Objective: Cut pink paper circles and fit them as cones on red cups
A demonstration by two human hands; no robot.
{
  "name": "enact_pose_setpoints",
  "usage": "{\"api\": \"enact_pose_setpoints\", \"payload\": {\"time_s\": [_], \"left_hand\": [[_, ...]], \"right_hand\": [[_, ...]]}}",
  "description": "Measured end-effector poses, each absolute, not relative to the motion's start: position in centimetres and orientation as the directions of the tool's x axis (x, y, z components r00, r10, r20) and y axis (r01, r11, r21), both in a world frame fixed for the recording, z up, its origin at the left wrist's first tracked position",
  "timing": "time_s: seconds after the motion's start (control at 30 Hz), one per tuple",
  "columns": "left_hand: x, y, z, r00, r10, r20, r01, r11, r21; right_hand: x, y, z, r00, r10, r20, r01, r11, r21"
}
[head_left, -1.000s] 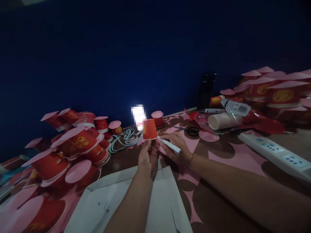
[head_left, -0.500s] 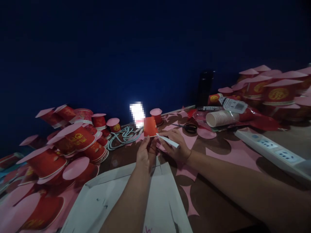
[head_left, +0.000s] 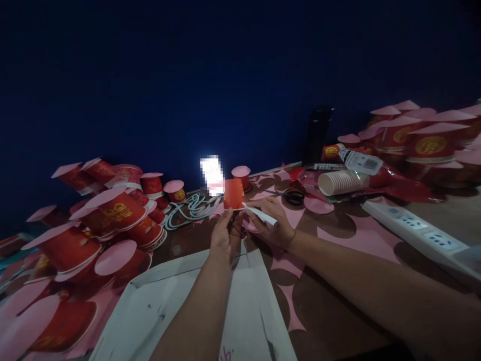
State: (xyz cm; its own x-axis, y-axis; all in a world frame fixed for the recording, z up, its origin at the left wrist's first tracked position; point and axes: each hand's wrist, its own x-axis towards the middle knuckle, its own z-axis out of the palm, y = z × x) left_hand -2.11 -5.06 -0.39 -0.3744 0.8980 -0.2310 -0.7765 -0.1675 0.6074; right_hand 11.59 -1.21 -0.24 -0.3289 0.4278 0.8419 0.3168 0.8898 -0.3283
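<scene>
A red paper cup (head_left: 234, 193) is upside down, its pale rim facing me, with my left hand (head_left: 224, 235) closed on it at the rim. My right hand (head_left: 273, 223) grips a white pen-like tube (head_left: 264, 216); its narrow tip meets the rim of the cup on the right side. What kind of tube it is, I cannot tell. Just behind the held cup stands another red cup with a pink paper disc (head_left: 241, 171) on top. Under my left forearm lies a white tray or box lid (head_left: 176, 306) with dark marks.
Red cups with pink discs are heaped on the left (head_left: 124, 213) and right (head_left: 430, 143). Scissors (head_left: 293, 197), bagged paper cups (head_left: 343, 183), a power strip (head_left: 417, 225), cut pink paper (head_left: 361, 238), a coiled cable (head_left: 190, 210), a blurred bright screen (head_left: 212, 175) and a dark bottle (head_left: 319, 133) surround my hands.
The cup has turned slightly in my left hand, so its rounded side shows more. The tube's tip stays at the rim, and the view has shifted a little.
</scene>
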Motion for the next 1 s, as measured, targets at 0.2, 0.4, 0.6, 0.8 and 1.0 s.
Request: {"api": "enact_pose_setpoints", "payload": {"time_s": [0.2, 0.4, 0.6, 0.8, 1.0], "left_hand": [[-1.95, -5.23, 0.0, -0.364, 0.905, -0.22, -0.77, -0.159, 0.617], [-2.06, -5.19, -0.18, -0.361, 0.9, -0.245, -0.772, -0.142, 0.62], [-2.28, -5.0, -0.5, -0.365, 0.901, -0.233, -0.773, -0.155, 0.615], [-2.28, -5.05, -0.22, -0.375, 0.898, -0.23, -0.788, -0.178, 0.59], [-2.44, -5.05, -0.26, -0.37, 0.895, -0.25, -0.79, -0.161, 0.592]], "right_hand": [[11.64, -1.09, -0.3, -0.334, 0.436, 0.836, 0.329, 0.885, -0.33], [11.6, -1.1, -0.29, -0.318, 0.42, 0.85, 0.336, 0.888, -0.313], [11.6, -1.18, -0.3, -0.33, 0.429, 0.841, 0.327, 0.888, -0.325], [11.62, -1.26, -0.41, -0.355, 0.449, 0.82, 0.325, 0.882, -0.342], [11.73, -1.35, -0.37, -0.395, 0.453, 0.799, 0.318, 0.884, -0.343]]}}
